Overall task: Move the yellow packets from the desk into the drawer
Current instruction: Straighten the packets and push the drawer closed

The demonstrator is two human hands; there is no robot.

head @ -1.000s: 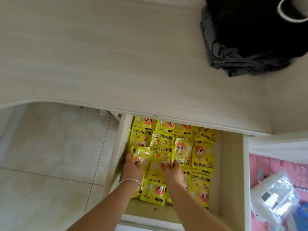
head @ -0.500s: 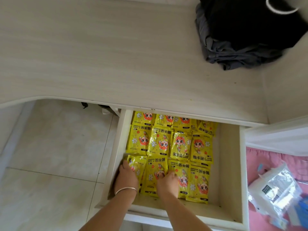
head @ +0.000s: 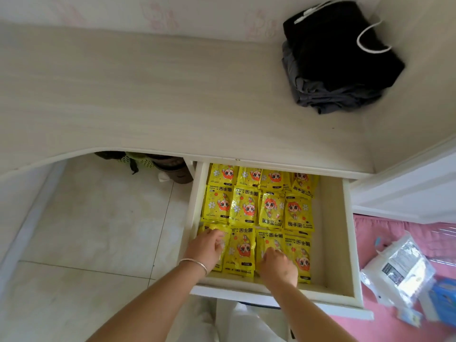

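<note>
The white drawer [head: 349, 243] stands pulled out under the pale wooden desk [head: 148, 95]. Several yellow packets [head: 269, 208] with a red cartoon figure lie flat in it in three rows. My left hand [head: 206, 246], with a silver bracelet at the wrist, has its fingers curled on the front-left packet [head: 209, 229] by the drawer's left wall. My right hand [head: 277, 266] has curled fingers on a front-row packet [head: 265, 239] right of the middle. The desk top carries no yellow packet in view.
A folded pile of black and grey clothes [head: 338, 58] with a white cord sits at the desk's back right. A clear plastic bag [head: 399, 270] lies on a pink surface [head: 385, 235] right of the drawer. A green basket [head: 138, 159] stands under the desk; pale floor tiles [head: 86, 230] lie left.
Both hands have slid from the middle rows toward the drawer's front row. The view has pulled back, showing more of the desk and the wall.
</note>
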